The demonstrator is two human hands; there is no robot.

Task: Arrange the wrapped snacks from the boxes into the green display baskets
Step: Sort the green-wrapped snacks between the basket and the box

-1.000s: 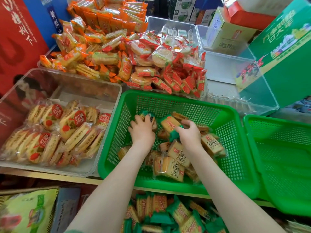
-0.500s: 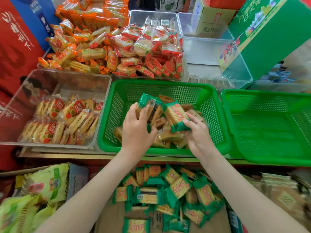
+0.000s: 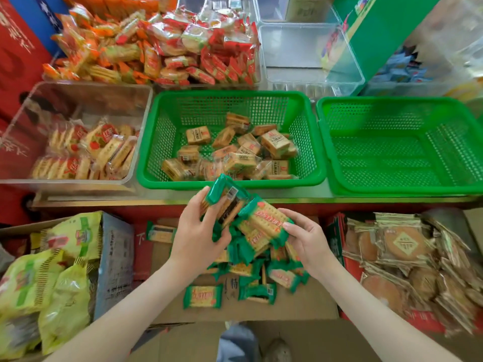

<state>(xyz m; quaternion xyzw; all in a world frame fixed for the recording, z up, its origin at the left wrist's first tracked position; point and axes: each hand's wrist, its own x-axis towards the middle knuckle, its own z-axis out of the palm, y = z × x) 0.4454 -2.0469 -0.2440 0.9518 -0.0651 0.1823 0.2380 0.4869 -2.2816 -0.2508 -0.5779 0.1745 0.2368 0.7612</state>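
Head view: both hands have drawn back out of the near green basket (image 3: 230,184), bringing the green-wrapped packs (image 3: 224,195) with them, so only clear-wrapped crackers (image 3: 274,143) remain inside. I'd guess the green ones are meant for the empty basket (image 3: 392,189). The left hand (image 3: 198,239) curls round a small stack. The right hand (image 3: 307,241) pinches one pack (image 3: 264,220) face-up, long axis slanting upper-left to lower-right, above the cardboard box (image 3: 261,310).
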